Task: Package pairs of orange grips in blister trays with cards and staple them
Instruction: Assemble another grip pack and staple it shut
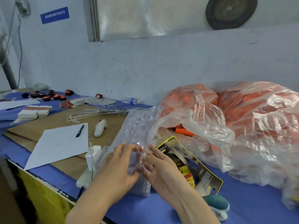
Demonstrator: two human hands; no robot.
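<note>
A pen (80,130) lies on white paper (58,145)

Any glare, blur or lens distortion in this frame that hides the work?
Head view: even light, soft shadows; glare on the plastic bag veils the orange grips; the clear blister trays held between left hand and right hand barely show their outline; wide-angle bending toward the edges; slight softness throughout.

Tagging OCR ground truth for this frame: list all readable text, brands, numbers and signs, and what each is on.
Nothing is legible enough to quote.
Blue wall sign: white characters, too blurred to read.
Black-and-yellow card: small white print, too blurred to read.
Water bottle: label too small to read.
Stacked cards: red print, too small to read.
</note>
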